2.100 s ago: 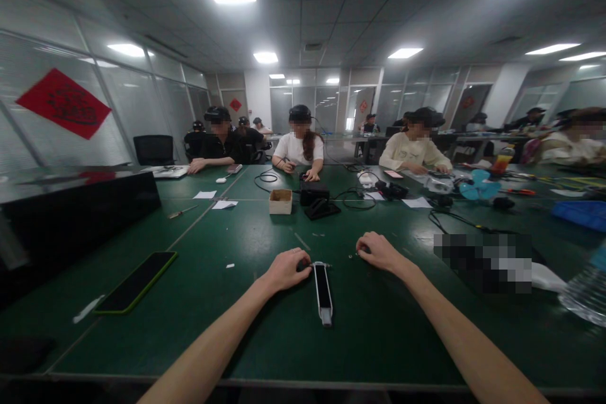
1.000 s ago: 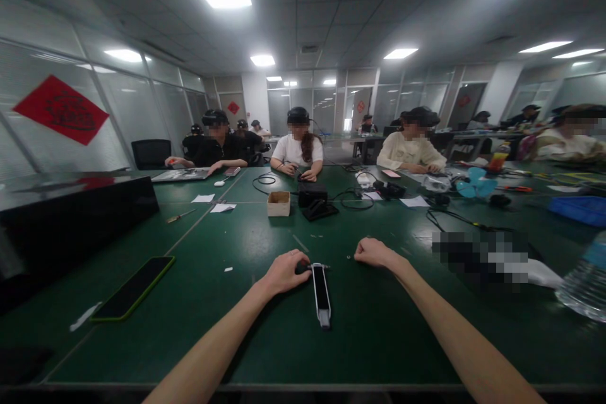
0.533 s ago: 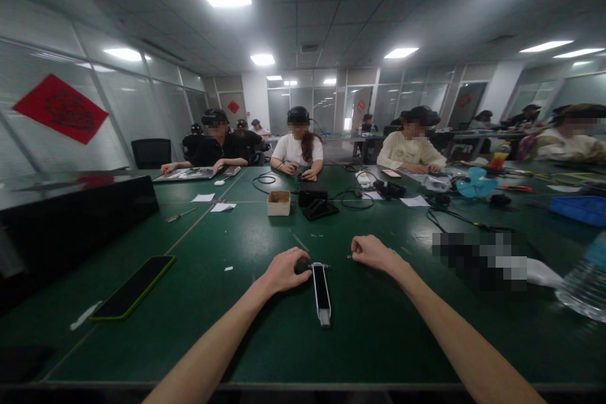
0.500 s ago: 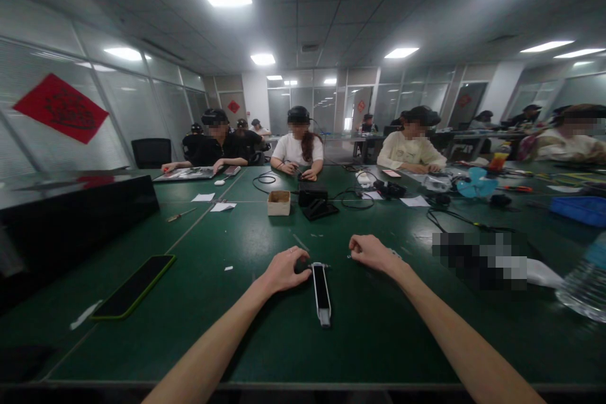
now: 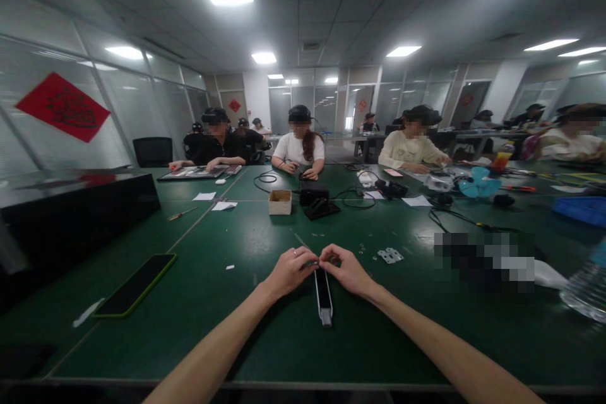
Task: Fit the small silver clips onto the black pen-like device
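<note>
I have both hands at the far end of a slim black device with a pale frame [image 5: 324, 295], which lies flat on the green table [image 5: 341, 360] in front of me. Taking that far end as the middle of the dial, with twelve pointing away from me, the body of the device runs toward six, its grey tip nearest me. My left hand [image 5: 288, 273] comes in from about nine, thumb and fingers bent around the end. My right hand [image 5: 351, 274] comes in from between three and four, thumb and forefinger drawn close to my left fingertips. The contact is too small to make out, so I cannot tell whether either hand is clamped on the end or on a tiny part there. The long body below my fingers lies uncovered, between my wrists.

Just past my right hand, between two and three, are a few tiny rings [image 5: 362, 249]; farther out at three sit grey plates [image 5: 390, 255]. A green-edged phone [image 5: 136, 285] lies well apart, near nine.
</note>
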A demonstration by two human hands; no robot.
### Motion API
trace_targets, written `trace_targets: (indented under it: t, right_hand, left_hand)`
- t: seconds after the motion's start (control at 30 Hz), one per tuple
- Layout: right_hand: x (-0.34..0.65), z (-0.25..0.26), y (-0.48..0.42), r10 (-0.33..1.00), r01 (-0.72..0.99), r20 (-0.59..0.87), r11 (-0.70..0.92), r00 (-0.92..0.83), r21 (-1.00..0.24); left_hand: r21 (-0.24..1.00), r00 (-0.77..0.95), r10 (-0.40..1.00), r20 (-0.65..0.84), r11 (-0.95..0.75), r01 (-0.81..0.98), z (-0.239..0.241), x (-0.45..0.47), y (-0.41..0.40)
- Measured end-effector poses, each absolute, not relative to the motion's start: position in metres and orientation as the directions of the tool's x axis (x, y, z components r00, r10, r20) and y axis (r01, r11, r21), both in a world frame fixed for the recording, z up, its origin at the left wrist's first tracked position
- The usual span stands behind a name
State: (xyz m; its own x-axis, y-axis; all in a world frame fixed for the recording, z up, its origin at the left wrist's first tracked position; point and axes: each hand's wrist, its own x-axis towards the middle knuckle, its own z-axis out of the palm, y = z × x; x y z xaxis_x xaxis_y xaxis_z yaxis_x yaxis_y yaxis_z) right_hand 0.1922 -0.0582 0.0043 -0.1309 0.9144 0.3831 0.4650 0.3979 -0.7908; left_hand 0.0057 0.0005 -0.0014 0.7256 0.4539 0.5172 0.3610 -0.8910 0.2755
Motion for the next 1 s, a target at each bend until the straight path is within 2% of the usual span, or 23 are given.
trace_targets:
  t: [0.13, 0.33, 0.43, 0.57, 0.77, 1.0]
  right_hand:
    - [0.191, -0.001, -0.056, 0.918, 0.440, 0.383, 0.389, -0.106, -0.809]
    - [0.191, 0.005, -0.060, 0.914, 0.517, 0.389, 0.392, -0.120, -0.761]
    - [0.194, 0.011, -0.062, 0.906, 0.592, 0.403, 0.395, -0.128, -0.703]
    - [0.208, 0.016, -0.061, 0.886, 0.715, 0.429, 0.413, -0.174, -0.563]
    - [0.233, 0.012, -0.057, 0.899, 0.791, 0.287, 0.429, -0.330, -0.436]
    - [0.233, 0.008, -0.055, 0.908, 0.816, 0.207, 0.418, -0.363, -0.400]
  left_hand:
    - [0.276, 0.723, 0.452, 0.522, -0.892, 0.359, -0.005, 0.005, 0.003]
    - [0.279, 0.733, 0.438, 0.521, -0.899, 0.339, 0.004, 0.003, -0.003]
    - [0.256, 0.751, 0.428, 0.504, -0.904, 0.343, 0.009, 0.001, -0.003]
    - [0.246, 0.773, 0.457, 0.439, -0.889, 0.386, 0.012, -0.006, 0.006]
    - [0.312, 0.825, 0.495, 0.274, -0.857, 0.410, 0.008, -0.017, 0.019]
    - [0.328, 0.831, 0.499, 0.245, -0.850, 0.413, 0.005, -0.015, 0.021]
